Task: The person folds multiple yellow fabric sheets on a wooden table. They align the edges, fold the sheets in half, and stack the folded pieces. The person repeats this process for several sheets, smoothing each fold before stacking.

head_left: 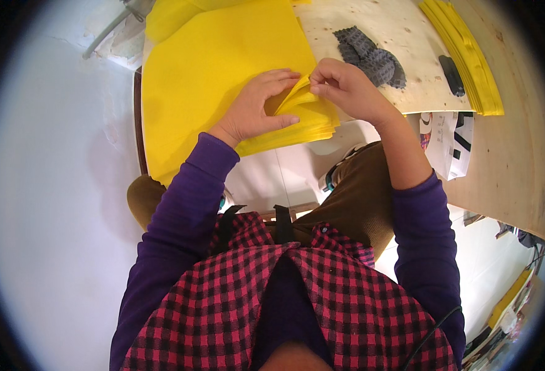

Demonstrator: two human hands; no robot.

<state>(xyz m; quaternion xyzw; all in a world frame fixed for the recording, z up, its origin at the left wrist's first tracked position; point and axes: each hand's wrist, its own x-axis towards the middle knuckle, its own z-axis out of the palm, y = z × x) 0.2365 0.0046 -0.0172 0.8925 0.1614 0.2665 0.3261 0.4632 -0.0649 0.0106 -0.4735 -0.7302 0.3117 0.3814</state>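
Observation:
A stack of yellow fabric sheets [223, 52] covers the left part of the wooden table and hangs a little over its near edge. My left hand [257, 105] lies on the top sheet near the stack's right corner, thumb and fingers spread apart. Between its thumb and fingers a folded corner of the yellow sheet rises up. My right hand [346, 89] pinches the edge of that raised corner between thumb and fingertips. Below it, several layered edges show at the stack's near right corner.
A crumpled dark grey cloth [371, 59] lies on the wooden table [408, 37] just beyond my right hand. Farther right are a small black object [452, 75] and a strip-like pile of folded yellow fabric [467, 55]. A white printed bag [448, 145] hangs below the table edge.

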